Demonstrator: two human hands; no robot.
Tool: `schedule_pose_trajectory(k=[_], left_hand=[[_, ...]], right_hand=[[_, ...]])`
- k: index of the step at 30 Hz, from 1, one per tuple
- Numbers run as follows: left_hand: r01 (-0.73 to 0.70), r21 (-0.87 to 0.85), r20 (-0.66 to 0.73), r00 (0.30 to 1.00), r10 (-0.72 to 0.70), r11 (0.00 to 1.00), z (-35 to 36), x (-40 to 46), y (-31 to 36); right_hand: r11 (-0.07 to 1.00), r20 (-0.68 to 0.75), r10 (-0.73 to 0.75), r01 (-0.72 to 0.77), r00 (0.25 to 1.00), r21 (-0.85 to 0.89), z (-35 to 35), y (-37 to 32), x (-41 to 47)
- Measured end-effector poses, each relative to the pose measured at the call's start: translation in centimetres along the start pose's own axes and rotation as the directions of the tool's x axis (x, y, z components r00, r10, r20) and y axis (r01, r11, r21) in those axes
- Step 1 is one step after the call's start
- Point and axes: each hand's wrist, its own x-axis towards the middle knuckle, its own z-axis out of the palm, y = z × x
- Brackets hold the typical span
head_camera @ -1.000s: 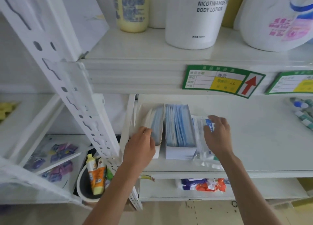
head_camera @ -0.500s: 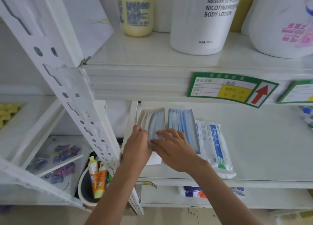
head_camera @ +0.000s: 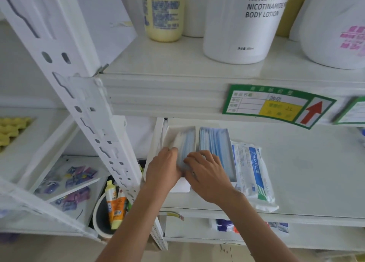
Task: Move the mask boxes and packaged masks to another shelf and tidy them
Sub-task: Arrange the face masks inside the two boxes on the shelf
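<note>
Both hands work the left mask box [head_camera: 178, 141]: left hand [head_camera: 163, 170] and right hand [head_camera: 205, 175] pinch its masks. Square them, nudging toward twelve o'clock.

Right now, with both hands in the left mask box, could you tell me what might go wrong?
1. The left hand and right hand pinch the loose masks in the left mask box, which sits by the shelf's left edge; a tug might slide it off.
2. The packaged masks overhang the shelf front and could slip if the right forearm brushes them.
</note>
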Motion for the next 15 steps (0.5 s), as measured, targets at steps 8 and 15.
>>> schedule_pose_trajectory(k=[8,15], left_hand=[[-0.055,0.044,0.002,0.998,0.055,0.998,-0.38,0.02,0.16],[0.049,0.028,0.011,0.999,-0.049,0.998,-0.29,0.27,0.31]], right_hand=[[0.999,0.021,0.018,-0.018,1.0,-0.03,-0.06,-0.2,-0.09],[0.999,0.024,0.034,-0.033,0.999,-0.034,-0.06,0.06,-0.16]])
